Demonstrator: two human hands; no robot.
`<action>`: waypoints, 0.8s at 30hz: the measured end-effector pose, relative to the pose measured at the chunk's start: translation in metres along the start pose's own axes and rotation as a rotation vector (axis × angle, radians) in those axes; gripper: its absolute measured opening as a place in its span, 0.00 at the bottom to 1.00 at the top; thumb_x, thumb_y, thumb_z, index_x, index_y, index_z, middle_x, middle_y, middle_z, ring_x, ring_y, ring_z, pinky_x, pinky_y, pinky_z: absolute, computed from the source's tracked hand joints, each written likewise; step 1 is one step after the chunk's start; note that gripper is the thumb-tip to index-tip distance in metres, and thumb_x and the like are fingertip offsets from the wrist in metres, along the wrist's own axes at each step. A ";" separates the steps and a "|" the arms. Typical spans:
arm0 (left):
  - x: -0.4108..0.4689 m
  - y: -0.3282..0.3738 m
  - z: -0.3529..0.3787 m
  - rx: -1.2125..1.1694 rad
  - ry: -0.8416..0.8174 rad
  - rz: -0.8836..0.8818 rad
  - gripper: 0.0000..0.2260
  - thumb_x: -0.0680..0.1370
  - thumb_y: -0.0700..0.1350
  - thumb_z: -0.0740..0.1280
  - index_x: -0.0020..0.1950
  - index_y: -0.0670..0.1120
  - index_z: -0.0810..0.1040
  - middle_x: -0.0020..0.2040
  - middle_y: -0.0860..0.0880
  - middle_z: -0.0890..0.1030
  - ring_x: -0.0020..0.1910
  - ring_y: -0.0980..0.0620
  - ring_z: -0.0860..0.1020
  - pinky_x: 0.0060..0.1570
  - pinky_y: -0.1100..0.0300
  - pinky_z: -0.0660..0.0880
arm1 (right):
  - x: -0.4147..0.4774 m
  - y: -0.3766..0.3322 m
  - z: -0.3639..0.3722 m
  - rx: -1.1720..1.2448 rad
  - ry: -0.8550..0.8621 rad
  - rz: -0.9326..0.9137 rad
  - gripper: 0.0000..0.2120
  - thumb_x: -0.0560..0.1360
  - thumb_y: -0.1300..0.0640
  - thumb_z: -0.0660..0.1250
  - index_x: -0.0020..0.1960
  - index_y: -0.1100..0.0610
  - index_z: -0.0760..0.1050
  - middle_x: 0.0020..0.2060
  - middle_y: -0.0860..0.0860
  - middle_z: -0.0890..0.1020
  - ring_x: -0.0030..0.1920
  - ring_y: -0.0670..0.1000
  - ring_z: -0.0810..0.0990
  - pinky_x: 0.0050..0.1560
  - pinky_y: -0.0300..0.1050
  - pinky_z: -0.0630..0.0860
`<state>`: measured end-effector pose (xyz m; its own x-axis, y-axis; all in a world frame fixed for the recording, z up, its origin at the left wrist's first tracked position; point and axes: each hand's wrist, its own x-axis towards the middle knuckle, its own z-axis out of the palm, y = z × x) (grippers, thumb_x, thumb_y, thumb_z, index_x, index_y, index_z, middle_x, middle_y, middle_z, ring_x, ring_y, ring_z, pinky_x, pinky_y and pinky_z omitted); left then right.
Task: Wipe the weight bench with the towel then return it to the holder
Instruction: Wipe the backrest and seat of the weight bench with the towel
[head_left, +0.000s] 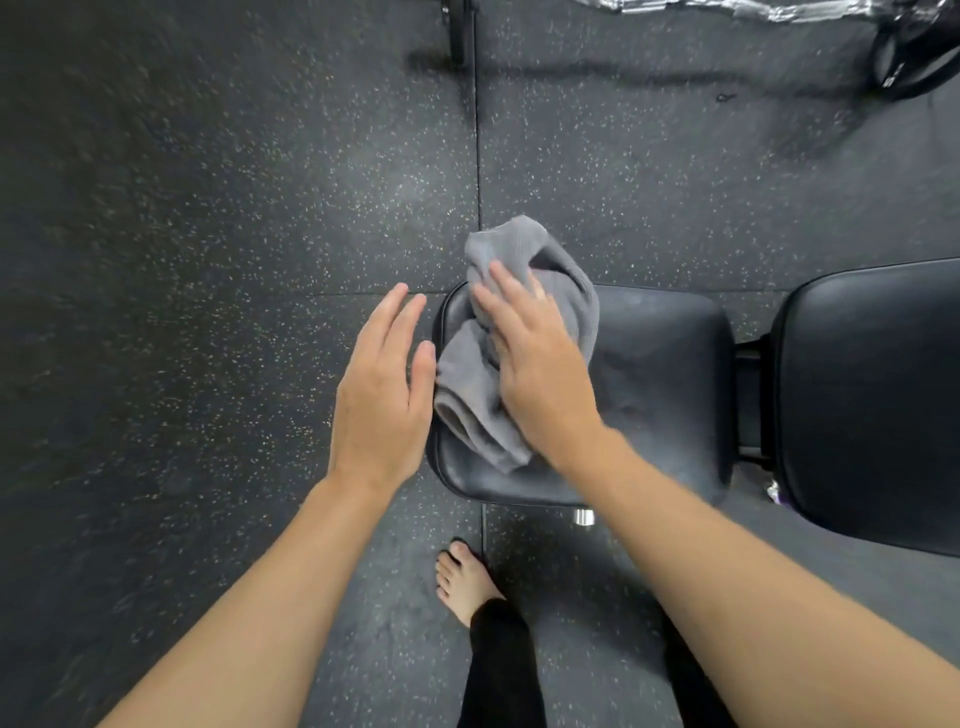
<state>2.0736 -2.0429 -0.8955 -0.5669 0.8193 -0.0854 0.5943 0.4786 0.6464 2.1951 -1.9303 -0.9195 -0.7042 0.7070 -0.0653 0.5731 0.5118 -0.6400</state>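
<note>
Pressing flat, the right hand (537, 374) lies palm down on the grey towel (519, 332), fingers spread rather than curled around it, so it pins the cloth without gripping. Just left of it, the left hand (382, 395) hovers open and empty, fingers straight, beside the edge of the seat pad (660, 374) at the centre of the frame.

At the bottom centre, a bare foot (465, 582) and a black trouser leg (498, 670) stand on the floor (208, 260). The towel is bunched on the left end of the black seat pad, its upper tip hanging past the pad's far edge. A second, larger black pad (872, 395) sits at the right, joined to the seat by a dark frame (748, 400) in the gap between them. A small metal knob (583, 517) shows under the seat's near edge.

Black rubber tiles flecked with pale specks cover the floor, with seams crossing near the seat. At the top centre a dark upright post (460, 31) stands; in the upper right corner lie shiny metal pieces (753, 8) and a black wheel-like object (914, 57). No writing can be read.
</note>
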 end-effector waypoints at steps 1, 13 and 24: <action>0.000 -0.001 0.000 -0.008 -0.009 0.001 0.19 0.85 0.43 0.56 0.77 0.43 0.69 0.79 0.50 0.67 0.78 0.54 0.64 0.76 0.63 0.59 | -0.026 -0.003 0.005 -0.002 0.015 -0.032 0.20 0.82 0.62 0.60 0.74 0.60 0.72 0.77 0.56 0.67 0.79 0.62 0.59 0.77 0.61 0.59; -0.007 0.002 0.011 -0.032 -0.054 0.023 0.22 0.85 0.48 0.52 0.80 0.46 0.65 0.81 0.53 0.63 0.79 0.59 0.61 0.76 0.66 0.57 | -0.063 -0.004 0.008 -0.051 -0.059 -0.011 0.22 0.84 0.53 0.56 0.78 0.49 0.65 0.81 0.48 0.59 0.82 0.57 0.51 0.79 0.59 0.52; -0.003 0.016 0.015 -0.123 0.126 -0.062 0.20 0.85 0.43 0.53 0.77 0.41 0.69 0.80 0.47 0.66 0.79 0.53 0.64 0.76 0.66 0.57 | -0.088 -0.014 0.023 -0.073 -0.128 -0.140 0.29 0.81 0.52 0.60 0.81 0.52 0.59 0.82 0.48 0.56 0.82 0.56 0.47 0.80 0.61 0.52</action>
<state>2.0933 -2.0334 -0.8964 -0.6722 0.7394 -0.0371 0.4858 0.4784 0.7315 2.2400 -2.0107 -0.9224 -0.8237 0.5614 -0.0795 0.4920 0.6379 -0.5925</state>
